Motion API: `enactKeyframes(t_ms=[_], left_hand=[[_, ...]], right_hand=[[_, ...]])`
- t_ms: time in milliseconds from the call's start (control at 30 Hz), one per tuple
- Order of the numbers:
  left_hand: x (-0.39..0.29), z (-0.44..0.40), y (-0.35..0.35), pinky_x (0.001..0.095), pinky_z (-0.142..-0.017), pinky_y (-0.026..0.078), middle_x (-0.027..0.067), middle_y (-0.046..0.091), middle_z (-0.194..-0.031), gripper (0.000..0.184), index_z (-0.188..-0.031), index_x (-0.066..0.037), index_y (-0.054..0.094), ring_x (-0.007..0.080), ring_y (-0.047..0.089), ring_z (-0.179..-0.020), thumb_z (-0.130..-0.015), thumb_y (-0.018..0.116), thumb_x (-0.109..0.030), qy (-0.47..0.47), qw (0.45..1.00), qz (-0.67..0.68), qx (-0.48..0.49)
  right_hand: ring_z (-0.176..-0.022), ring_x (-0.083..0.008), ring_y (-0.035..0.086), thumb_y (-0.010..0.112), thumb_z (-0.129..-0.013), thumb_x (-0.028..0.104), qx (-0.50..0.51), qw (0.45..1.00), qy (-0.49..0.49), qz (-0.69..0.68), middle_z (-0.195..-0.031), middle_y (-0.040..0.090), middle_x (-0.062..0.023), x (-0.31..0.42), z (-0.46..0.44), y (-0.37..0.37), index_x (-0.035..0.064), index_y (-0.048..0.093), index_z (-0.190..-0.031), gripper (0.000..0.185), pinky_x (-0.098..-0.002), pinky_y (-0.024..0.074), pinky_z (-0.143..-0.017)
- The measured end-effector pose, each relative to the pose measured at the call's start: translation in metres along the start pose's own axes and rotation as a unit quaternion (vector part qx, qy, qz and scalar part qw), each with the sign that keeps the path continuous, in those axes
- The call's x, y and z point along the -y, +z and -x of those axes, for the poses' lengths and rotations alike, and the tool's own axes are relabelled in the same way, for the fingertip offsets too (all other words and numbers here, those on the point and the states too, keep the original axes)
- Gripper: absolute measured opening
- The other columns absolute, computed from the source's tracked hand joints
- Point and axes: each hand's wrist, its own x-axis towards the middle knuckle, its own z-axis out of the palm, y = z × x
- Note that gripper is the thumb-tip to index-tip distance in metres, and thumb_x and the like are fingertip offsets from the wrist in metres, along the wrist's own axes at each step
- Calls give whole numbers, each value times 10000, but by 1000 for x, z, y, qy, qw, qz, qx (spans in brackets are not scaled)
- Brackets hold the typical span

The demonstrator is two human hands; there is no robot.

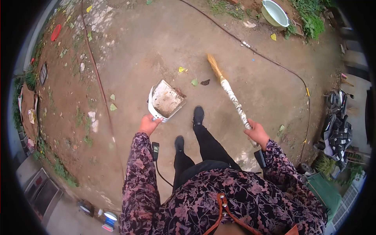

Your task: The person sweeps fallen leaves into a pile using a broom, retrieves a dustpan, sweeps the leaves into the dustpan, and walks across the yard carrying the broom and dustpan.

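My left hand [149,124] is closed on the near edge of a white dustpan [166,100], whose inside is stained with dirt. In my right hand [257,133] is the white-wrapped handle of a broom [232,94], with its straw-coloured bristles pointing forward and to the left. The bristles are ahead and to the right of the dustpan, apart from it. Between the two, a dark leaf [205,82] and a green leaf [194,82] lie on the ground, with a yellow leaf [181,69] a little to the left.
A long hose [274,62] curves across the ground ahead and down the right side; another hose [94,62] runs along the left. A pale green basin [274,13] is at the top right. A scooter [337,133] stands at the far right. A red object [56,33] lies at the upper left.
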Motion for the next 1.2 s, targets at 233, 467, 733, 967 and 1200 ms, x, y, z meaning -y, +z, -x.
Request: enactKeyframes(t_ms=[233,467,733,967,1200], left_hand=[[-47,12,-14,328,-744,447,134,652,-873,360,-954,-12,641,207,603,-800,-768,665,-319,-36,995,-94,17],[-20,-15,-15,338,-764,462,171,648,-891,360,-936,-18,641,284,619,-825,-732,691,-311,-37,994,-98,-37],[13,11,-29,327,-749,467,131,660,-882,290,-940,-29,648,225,626,-805,-731,707,-222,-83,993,-88,15],[50,10,-37,333,-704,472,123,662,-823,259,-921,-50,663,209,630,-758,-727,710,-216,-69,997,23,12],[26,-13,-93,346,-707,476,141,653,-836,294,-913,-61,660,259,631,-784,-725,702,-284,-81,996,12,-24]], right_hand=[[-519,-78,499,570,-778,52,181,982,-7,-44,-747,535,-5,3,-5,52,31,365,-1323,582,-229,433,-488],[-538,-70,514,578,-790,20,274,944,63,-175,-749,563,-23,52,29,-39,31,376,-1317,565,-224,451,-493],[-587,-132,560,594,-768,104,29,950,-197,240,-773,600,-74,85,-33,23,47,381,-1319,593,-283,458,-562],[-651,-116,556,585,-774,81,275,961,5,27,-818,599,-71,155,-96,6,13,386,-1306,572,-273,464,-535],[-622,-61,517,590,-786,21,308,951,-5,0,-852,594,-18,255,-48,-89,20,418,-1289,532,-210,444,-526]])
